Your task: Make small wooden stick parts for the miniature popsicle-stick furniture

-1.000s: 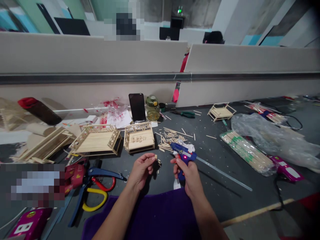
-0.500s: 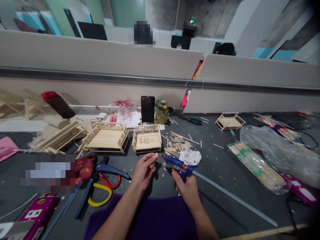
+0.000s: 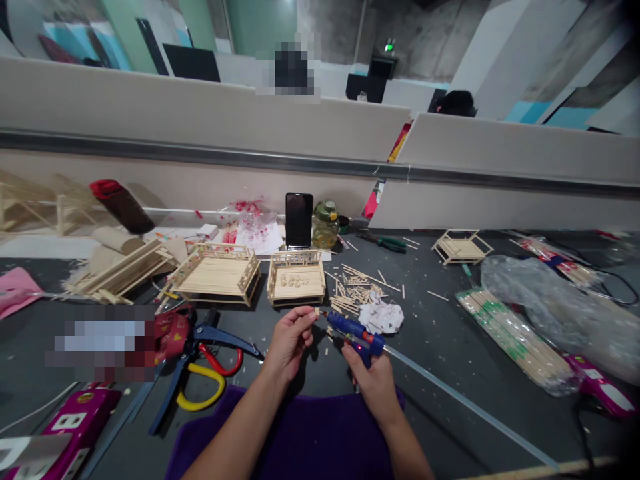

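Between thumb and forefinger, my left hand pinches a small wooden piece. My right hand is wrapped round the grip of a blue glue gun, whose nozzle points left and sits right at the wooden piece; I cannot tell if they touch. A long translucent glue stick sticks out of the gun's back. Just beyond my hands stands a little stick-built bench with small wood bits on its seat. A larger stick-built frame stands to its left. Cut stick pieces lie scattered to the right, beside crumpled white paper.
Blue-handled cutters and scissors with red and yellow handles lie left. A phone and a green-lidded bottle stand at the back. Bagged sticks, pliers and another small stick frame are at right.
The gap between the wooden piece and the glue gun's nozzle has narrowed. The whole view has shifted slightly. Both hands keep their holds.
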